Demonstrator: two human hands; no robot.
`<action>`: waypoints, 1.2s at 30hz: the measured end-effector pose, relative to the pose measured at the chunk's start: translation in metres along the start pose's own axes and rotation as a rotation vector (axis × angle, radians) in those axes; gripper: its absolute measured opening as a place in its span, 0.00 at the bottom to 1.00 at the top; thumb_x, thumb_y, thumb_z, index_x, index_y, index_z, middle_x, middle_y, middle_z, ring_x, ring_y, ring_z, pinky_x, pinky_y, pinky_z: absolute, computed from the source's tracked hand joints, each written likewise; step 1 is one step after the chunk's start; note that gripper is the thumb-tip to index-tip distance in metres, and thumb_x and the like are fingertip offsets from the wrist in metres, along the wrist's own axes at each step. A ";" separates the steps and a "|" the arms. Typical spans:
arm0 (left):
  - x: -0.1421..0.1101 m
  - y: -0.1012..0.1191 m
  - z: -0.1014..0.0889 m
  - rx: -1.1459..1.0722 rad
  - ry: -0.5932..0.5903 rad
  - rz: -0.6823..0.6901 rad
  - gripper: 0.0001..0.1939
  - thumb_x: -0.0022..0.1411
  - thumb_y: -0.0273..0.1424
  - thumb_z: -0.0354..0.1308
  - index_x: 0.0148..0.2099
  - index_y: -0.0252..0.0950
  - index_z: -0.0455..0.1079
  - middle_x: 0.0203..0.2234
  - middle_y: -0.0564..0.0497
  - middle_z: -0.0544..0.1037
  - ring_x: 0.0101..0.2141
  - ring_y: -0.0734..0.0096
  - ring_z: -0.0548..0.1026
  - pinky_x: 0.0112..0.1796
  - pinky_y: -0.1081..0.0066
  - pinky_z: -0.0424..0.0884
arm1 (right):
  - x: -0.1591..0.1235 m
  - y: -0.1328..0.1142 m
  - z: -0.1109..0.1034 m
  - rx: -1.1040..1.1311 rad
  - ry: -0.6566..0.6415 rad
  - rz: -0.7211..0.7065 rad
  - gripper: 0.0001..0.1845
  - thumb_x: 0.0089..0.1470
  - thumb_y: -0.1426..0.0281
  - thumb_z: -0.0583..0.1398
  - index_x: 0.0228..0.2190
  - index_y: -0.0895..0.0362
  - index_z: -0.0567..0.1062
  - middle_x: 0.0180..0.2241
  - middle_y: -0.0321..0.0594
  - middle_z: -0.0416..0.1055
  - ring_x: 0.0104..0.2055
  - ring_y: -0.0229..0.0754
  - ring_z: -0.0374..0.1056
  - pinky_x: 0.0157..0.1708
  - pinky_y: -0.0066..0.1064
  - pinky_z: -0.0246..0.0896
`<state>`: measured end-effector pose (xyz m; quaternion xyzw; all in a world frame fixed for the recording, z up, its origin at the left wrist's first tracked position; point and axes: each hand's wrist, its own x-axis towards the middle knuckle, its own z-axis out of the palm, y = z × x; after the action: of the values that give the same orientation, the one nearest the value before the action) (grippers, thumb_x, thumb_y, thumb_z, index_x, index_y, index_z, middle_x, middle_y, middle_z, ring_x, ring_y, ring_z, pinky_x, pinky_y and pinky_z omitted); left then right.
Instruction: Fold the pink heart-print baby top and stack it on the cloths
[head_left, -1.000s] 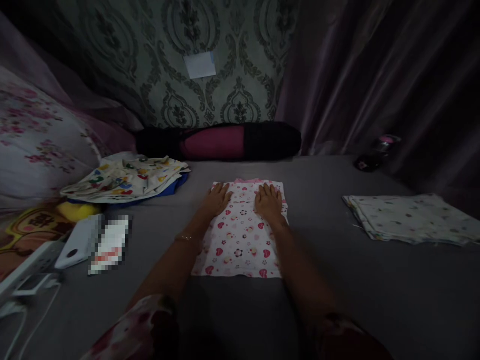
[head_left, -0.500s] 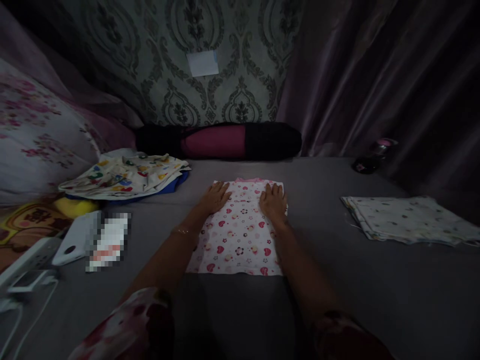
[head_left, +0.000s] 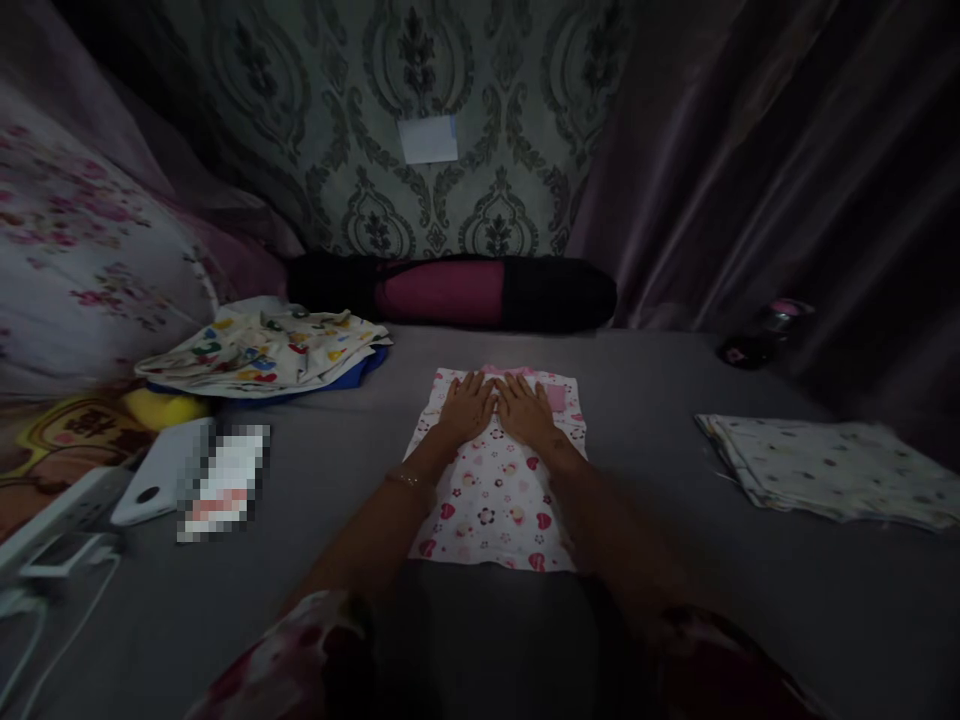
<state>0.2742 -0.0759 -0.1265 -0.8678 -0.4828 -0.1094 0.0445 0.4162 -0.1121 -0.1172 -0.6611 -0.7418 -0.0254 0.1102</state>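
A white garment printed with red hearts and small flowers lies folded into a near rectangle on the grey sheet. Pink trim shows at its far edge, and a plain pink patch near its far right corner. My left hand rests flat on the upper part of the cloth, fingers stretched forward. Beside it my right hand also lies flat, palm down, the two hands nearly touching at the thumbs. Neither hand grips the fabric. The cloth under the palms is hidden.
On the left lie crumpled patterned clothes, a white power bank-like device, a blurred-out packet and a power strip. A folded spotted cloth is at right, with a dark bottle behind. A black and pink bolster lines the wall.
Both hands have moved inward from the garment's far corners to its middle, close together. The pink patch at its far right is now uncovered. The whole view has shifted slightly.
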 end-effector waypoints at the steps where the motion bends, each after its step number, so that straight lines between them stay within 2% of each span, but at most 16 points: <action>1: 0.000 -0.001 0.002 0.002 0.006 0.003 0.26 0.72 0.38 0.36 0.67 0.37 0.58 0.66 0.44 0.59 0.65 0.55 0.57 0.62 0.51 0.52 | 0.000 0.000 0.002 -0.004 0.000 0.002 0.28 0.66 0.65 0.43 0.64 0.57 0.60 0.67 0.43 0.52 0.68 0.50 0.47 0.65 0.54 0.37; 5: 0.001 -0.004 0.005 -0.009 0.027 0.014 0.26 0.72 0.38 0.37 0.67 0.37 0.58 0.66 0.43 0.59 0.65 0.53 0.57 0.62 0.50 0.53 | 0.000 0.000 0.004 -0.019 0.007 0.016 0.28 0.66 0.65 0.43 0.64 0.55 0.59 0.67 0.41 0.51 0.68 0.49 0.47 0.65 0.53 0.37; 9: -0.001 -0.002 0.001 -0.031 0.049 -0.010 0.26 0.72 0.39 0.38 0.66 0.36 0.60 0.65 0.43 0.61 0.64 0.55 0.57 0.62 0.52 0.52 | 0.002 0.000 -0.001 -0.008 -0.042 0.027 0.28 0.66 0.64 0.43 0.64 0.55 0.59 0.67 0.42 0.51 0.68 0.49 0.47 0.65 0.53 0.38; 13: -0.004 0.000 -0.004 -0.018 0.154 -0.134 0.29 0.72 0.42 0.36 0.65 0.34 0.61 0.65 0.40 0.61 0.65 0.52 0.55 0.64 0.49 0.47 | -0.001 0.004 -0.005 -0.035 0.083 0.103 0.28 0.67 0.64 0.42 0.64 0.56 0.60 0.67 0.46 0.53 0.68 0.51 0.46 0.65 0.55 0.35; 15: -0.004 0.000 -0.005 -0.019 0.138 -0.171 0.30 0.71 0.45 0.36 0.66 0.35 0.60 0.65 0.40 0.60 0.66 0.49 0.54 0.63 0.46 0.45 | -0.004 0.006 -0.003 -0.059 0.126 0.160 0.28 0.67 0.63 0.43 0.63 0.56 0.61 0.66 0.48 0.54 0.68 0.53 0.46 0.64 0.57 0.35; 18: -0.003 -0.002 -0.002 -0.043 0.027 -0.188 0.31 0.70 0.48 0.37 0.68 0.39 0.58 0.65 0.42 0.60 0.65 0.46 0.54 0.63 0.43 0.46 | -0.007 0.009 0.001 -0.057 0.098 0.184 0.27 0.66 0.63 0.43 0.63 0.56 0.62 0.67 0.48 0.53 0.68 0.56 0.47 0.62 0.60 0.37; 20: -0.002 -0.003 0.000 -0.051 0.000 -0.191 0.32 0.70 0.48 0.37 0.68 0.39 0.57 0.66 0.42 0.59 0.65 0.46 0.54 0.62 0.43 0.46 | -0.008 0.009 0.002 -0.052 0.085 0.184 0.28 0.66 0.63 0.43 0.63 0.55 0.62 0.67 0.48 0.52 0.68 0.55 0.47 0.62 0.61 0.37; 27: -0.002 -0.003 0.000 -0.065 0.021 -0.184 0.32 0.69 0.48 0.38 0.67 0.38 0.58 0.65 0.41 0.60 0.65 0.47 0.55 0.62 0.44 0.48 | -0.006 0.007 0.000 -0.045 0.042 0.205 0.28 0.66 0.63 0.42 0.64 0.55 0.60 0.68 0.46 0.50 0.69 0.54 0.44 0.63 0.60 0.35; 31: -0.004 0.000 -0.007 -0.042 0.141 -0.277 0.31 0.70 0.46 0.36 0.65 0.34 0.61 0.64 0.39 0.61 0.65 0.51 0.56 0.63 0.48 0.48 | -0.004 0.011 -0.007 0.009 0.002 0.199 0.28 0.67 0.63 0.41 0.63 0.56 0.61 0.67 0.46 0.51 0.69 0.52 0.45 0.63 0.57 0.37; 33: -0.004 0.001 -0.010 -0.025 0.194 -0.360 0.32 0.71 0.45 0.34 0.66 0.32 0.60 0.65 0.37 0.59 0.66 0.51 0.54 0.63 0.48 0.47 | -0.004 0.018 -0.009 0.006 0.061 0.222 0.29 0.67 0.63 0.40 0.63 0.58 0.61 0.66 0.49 0.53 0.68 0.52 0.46 0.63 0.56 0.37; 36: -0.003 -0.001 -0.012 -0.055 0.084 -0.414 0.33 0.70 0.46 0.32 0.67 0.32 0.58 0.66 0.38 0.58 0.66 0.49 0.52 0.63 0.47 0.47 | -0.006 0.033 -0.007 -0.047 0.197 0.274 0.28 0.67 0.64 0.41 0.61 0.61 0.63 0.65 0.54 0.55 0.67 0.54 0.49 0.63 0.56 0.37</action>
<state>0.2700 -0.0802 -0.1161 -0.7456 -0.6452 -0.1657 0.0175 0.4504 -0.1156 -0.1149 -0.7526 -0.6296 -0.0922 0.1696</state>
